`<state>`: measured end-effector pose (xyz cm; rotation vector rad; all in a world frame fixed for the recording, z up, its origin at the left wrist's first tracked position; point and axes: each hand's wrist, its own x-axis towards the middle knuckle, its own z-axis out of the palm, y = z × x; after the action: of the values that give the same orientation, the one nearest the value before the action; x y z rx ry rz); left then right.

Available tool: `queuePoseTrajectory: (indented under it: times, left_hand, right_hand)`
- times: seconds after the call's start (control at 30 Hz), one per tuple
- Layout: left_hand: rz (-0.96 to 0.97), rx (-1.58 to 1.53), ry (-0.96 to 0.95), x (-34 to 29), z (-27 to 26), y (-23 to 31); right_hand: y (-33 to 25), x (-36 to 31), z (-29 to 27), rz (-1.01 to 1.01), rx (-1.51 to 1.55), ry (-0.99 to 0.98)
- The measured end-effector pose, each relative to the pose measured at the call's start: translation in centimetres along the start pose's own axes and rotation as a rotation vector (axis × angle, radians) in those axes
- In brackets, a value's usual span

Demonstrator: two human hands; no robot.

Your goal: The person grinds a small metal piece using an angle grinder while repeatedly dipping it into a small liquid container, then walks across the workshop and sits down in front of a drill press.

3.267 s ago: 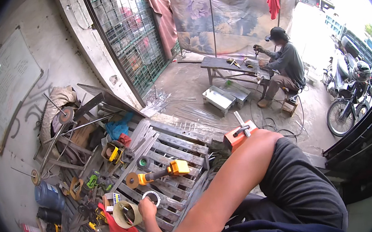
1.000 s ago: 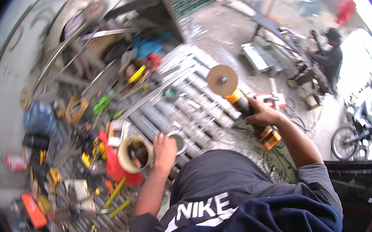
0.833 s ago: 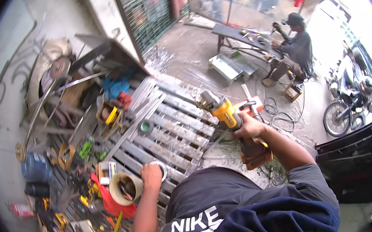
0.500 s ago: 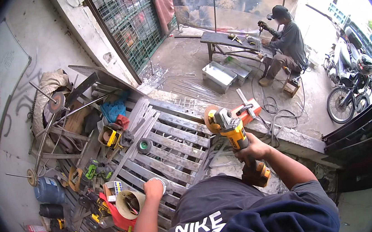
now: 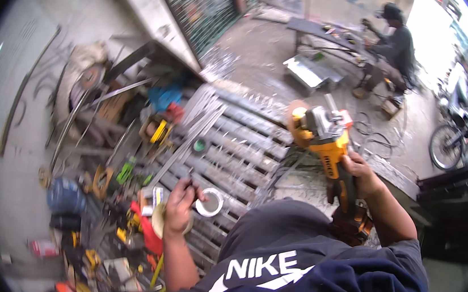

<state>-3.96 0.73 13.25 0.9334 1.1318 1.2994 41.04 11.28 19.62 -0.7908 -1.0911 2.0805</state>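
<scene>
My right hand (image 5: pixel 359 174) is wrapped round the body of a yellow and black cordless angle grinder (image 5: pixel 331 153). Its brownish disc (image 5: pixel 299 123) points away from me, and its battery (image 5: pixel 352 226) hangs near my torso. My left hand (image 5: pixel 177 204) is over the slatted metal bench (image 5: pixel 230 166), its fingers curled towards the thumb. Something small and dark shows at the fingertips, too blurred to name. Just right of that hand is a white ring-shaped thing (image 5: pixel 209 202). Partly hidden behind my left wrist is a cream round container (image 5: pixel 161 219).
Thin metal strips (image 5: pixel 203 115) and a small green roll (image 5: pixel 199 145) lie on the bench. Tools crowd the left, near a blue water jug (image 5: pixel 65 195). Beyond, a co-worker (image 5: pixel 397 43) sits by a low table (image 5: pixel 322 31). A motorcycle (image 5: pixel 454 123) stands at right.
My view has shifted, so the surroundings sit farther right and lower. My left hand has moved from over the white ring to its left, uncovering it. The grinder stays in my right hand.
</scene>
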Motion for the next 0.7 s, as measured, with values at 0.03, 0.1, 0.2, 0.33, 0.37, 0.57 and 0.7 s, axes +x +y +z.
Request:
queuePoseTrajectory:
  times: [0.03,0.1,0.2,0.33,0.37,0.57,0.7]
  left_hand:
    - [0.036,-0.204,-0.066,0.7,1.1,0.6]
    - [0.025,-0.371,-0.067,1.2,4.1,2.6]
    - [0.232,-0.294,-0.173,1.5,4.7,2.2]
    - [0.376,-0.206,-0.03,1.0,4.5,1.3]
    - [0.372,-0.205,-0.025,0.9,4.5,1.5]
    - [0.34,-0.02,-0.061,0.9,4.0,2.7]
    - [0.392,-0.027,-0.032,0.7,5.1,2.2]
  right_hand:
    - [1.2,-0.1,-0.7,-0.017,-0.053,0.1]
    - [1.7,-0.1,-0.2,-0.009,-0.104,0.09]
    - [2.0,0.4,2.2,0.027,0.044,-0.007]
    - [1.6,0.4,3.6,0.096,-0.131,-0.044]
    - [1.3,0.5,4.0,0.102,-0.128,-0.045]
    - [-1.6,0.6,5.6,0.095,-0.431,-0.089]
    - [0.1,0.1,6.5,0.013,-0.549,-0.048]
